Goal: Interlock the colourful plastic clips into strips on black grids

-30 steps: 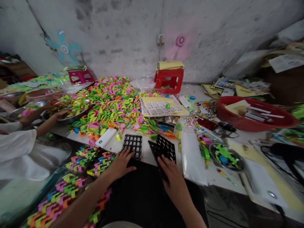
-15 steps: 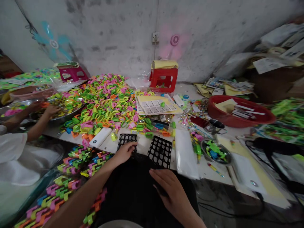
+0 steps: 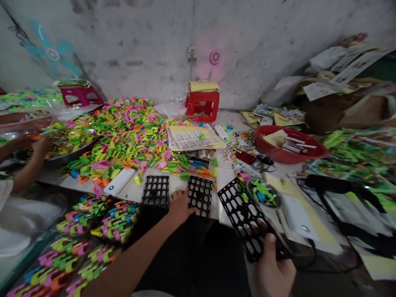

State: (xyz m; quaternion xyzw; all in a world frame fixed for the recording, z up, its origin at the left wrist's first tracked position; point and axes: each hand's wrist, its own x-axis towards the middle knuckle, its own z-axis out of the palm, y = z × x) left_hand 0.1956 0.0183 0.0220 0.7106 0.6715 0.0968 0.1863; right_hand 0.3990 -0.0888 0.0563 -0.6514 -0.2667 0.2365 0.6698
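Observation:
Two black plastic grid trays lie at the table's near edge: a left grid tray (image 3: 155, 190) and a middle grid tray (image 3: 199, 194), both with rows of rounded holes. My left hand (image 3: 178, 208) rests at the left edge of the middle one, fingers forward and thumb apart, touching it but not wrapped round it. My right hand (image 3: 274, 268) grips the near end of a third black grid tray (image 3: 243, 212), thumb on top. That tray is tilted above the table edge and partly covers a clear plastic sheet (image 3: 225, 177) and a small metal bowl (image 3: 275, 200).
A heap of colourful plastic clips (image 3: 133, 136) spreads behind the trays. A white power bank-like box (image 3: 120, 181) is at the left, a red basin (image 3: 292, 154) and a metal cup (image 3: 262, 163) at the right. Another person's hand (image 3: 40, 146) works in a metal basin (image 3: 77, 150).
My left hand has moved right from the left grid tray to the middle one. My right hand has moved right from my lap and now holds a third grid tray. The view has turned slightly right.

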